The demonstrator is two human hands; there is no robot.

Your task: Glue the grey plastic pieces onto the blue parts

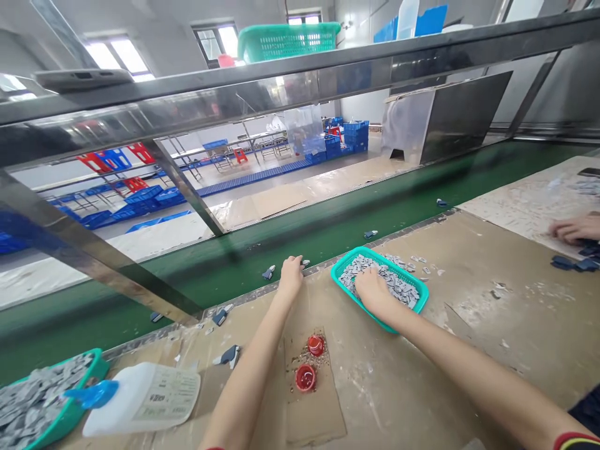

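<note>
On my feed I count two hands, three teal baskets, two red caps, one white bottle, one co-worker's hand.

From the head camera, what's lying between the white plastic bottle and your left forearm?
In the head view, a small dark blue and white moulded piece lies on the bench top between the white plastic bottle and left forearm.
</note>
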